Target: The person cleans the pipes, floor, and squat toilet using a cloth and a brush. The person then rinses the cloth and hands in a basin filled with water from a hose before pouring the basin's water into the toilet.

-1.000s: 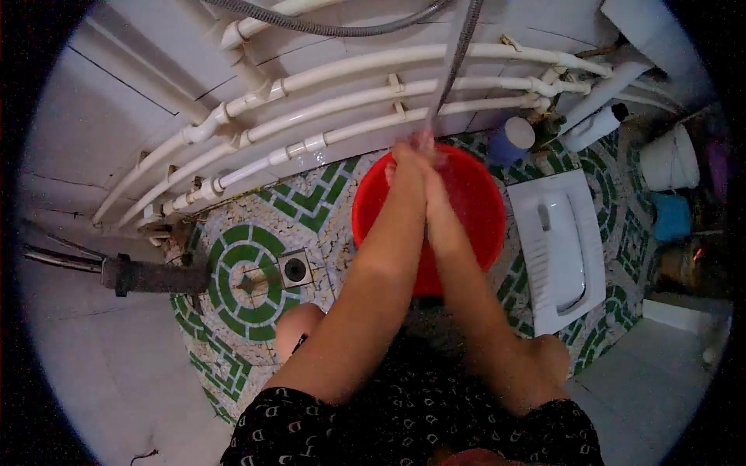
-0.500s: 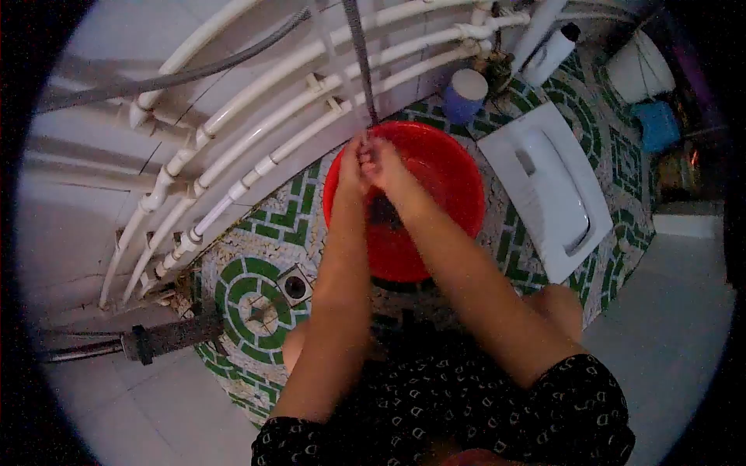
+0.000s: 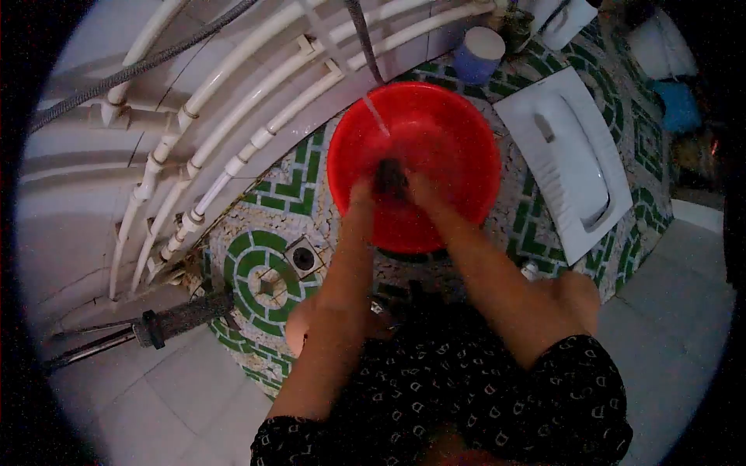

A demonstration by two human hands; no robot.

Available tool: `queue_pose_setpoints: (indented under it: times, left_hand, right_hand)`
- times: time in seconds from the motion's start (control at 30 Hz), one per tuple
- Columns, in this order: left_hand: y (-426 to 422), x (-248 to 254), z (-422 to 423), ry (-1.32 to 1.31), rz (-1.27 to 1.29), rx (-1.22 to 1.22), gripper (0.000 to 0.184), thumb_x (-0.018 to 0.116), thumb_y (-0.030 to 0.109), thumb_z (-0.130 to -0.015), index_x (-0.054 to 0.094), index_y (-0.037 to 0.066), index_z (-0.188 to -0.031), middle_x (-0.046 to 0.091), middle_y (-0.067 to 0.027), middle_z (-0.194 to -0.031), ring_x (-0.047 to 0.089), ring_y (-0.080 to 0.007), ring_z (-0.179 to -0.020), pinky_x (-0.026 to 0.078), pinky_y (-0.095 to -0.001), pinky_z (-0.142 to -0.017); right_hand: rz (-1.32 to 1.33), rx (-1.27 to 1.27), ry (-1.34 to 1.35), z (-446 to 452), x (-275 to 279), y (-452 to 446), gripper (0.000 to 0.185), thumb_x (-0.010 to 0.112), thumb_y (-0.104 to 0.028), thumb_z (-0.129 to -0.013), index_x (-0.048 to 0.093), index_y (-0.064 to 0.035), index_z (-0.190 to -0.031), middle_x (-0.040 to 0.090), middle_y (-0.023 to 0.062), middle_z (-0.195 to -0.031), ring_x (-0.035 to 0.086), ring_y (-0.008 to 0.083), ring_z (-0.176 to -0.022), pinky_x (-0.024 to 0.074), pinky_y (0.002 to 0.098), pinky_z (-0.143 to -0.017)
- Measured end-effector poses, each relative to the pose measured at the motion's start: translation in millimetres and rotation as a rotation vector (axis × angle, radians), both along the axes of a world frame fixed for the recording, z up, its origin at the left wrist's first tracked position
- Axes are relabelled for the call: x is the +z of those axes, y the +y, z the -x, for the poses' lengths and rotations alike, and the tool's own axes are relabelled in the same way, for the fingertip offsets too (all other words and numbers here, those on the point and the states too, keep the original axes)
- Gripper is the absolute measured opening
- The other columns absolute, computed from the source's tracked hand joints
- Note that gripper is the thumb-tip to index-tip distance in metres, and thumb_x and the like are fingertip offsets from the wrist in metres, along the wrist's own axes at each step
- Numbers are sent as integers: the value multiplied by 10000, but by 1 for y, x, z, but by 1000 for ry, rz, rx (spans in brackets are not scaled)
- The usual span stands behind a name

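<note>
Both hands are inside a red basin [image 3: 458,140] on the patterned floor. My left hand [image 3: 362,189] is at the left side of a dark, wet-looking item [image 3: 391,177], and my right hand [image 3: 420,189] is at its right side. The hands seem to hold the item between them, fingers curled and blurred. What the dark item is, I cannot make out. A stream of water [image 3: 376,115] falls into the basin just above the hands.
White pipes [image 3: 256,140] and a grey hose [image 3: 148,70] run along the tiled wall at the left. A squat toilet [image 3: 571,163] lies right of the basin. Behind stand a blue-and-white container [image 3: 478,56] and a white bottle [image 3: 567,23]. A floor drain [image 3: 303,258] is at the left.
My hands were together under the falling water; they have moved down into the basin and slightly apart, onto the dark item. The view has turned and shifted.
</note>
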State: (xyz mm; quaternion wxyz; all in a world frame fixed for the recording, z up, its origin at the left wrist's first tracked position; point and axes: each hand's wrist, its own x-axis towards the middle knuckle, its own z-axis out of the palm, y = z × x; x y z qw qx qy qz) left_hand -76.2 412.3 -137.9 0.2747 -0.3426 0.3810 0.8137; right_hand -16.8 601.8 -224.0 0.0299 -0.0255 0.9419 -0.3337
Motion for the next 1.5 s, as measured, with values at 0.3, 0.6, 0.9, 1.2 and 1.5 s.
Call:
queue_pose_setpoints:
  times: [0.3,0.6,0.9,1.2,1.5]
  left_hand:
    - [35,-13,18,-45,-111,34,283,576,225,-1023,668,61,-1235,725,-79,-1062,705,-257,-902,604,-400,-755]
    - [34,-37,-21,143,174,-44,408,547,312,-1034,599,73,-1361,671,-106,-1239,650,-265,-1094,583,-468,-869]
    - [34,19,-9,57,-230,114,457,608,286,-1008,562,75,-1410,675,-136,-1275,661,-291,-1123,565,-480,-959]
    - [38,-23,-4,279,332,93,548,605,466,-1012,561,98,-1415,678,-128,-1296,639,-310,-1196,514,-470,-1023]
    - [42,-90,-19,51,-101,-234,703,493,700,-984,620,94,-1317,674,-113,-1202,648,-286,-1102,544,-436,-952]
  right_hand:
    - [716,-44,-382,66,178,5,316,709,-267,-913,697,-35,-1127,734,170,-1041,695,354,-974,541,433,-835]
    - [60,-357,-35,47,109,29,303,689,-265,-904,726,-27,-1088,737,192,-1106,694,380,-1017,534,464,-874]
    - [827,-63,-552,63,158,11,315,674,-343,-962,712,-51,-1073,736,168,-1135,680,297,-1075,521,389,-906]
    - [104,-245,-236,72,57,7,361,675,-335,-933,679,-58,-1164,721,220,-1102,682,405,-1028,531,465,-896]
    - [167,106,-189,27,190,-49,352,745,-360,-865,643,-75,-1045,698,210,-999,666,421,-1011,528,483,-839]
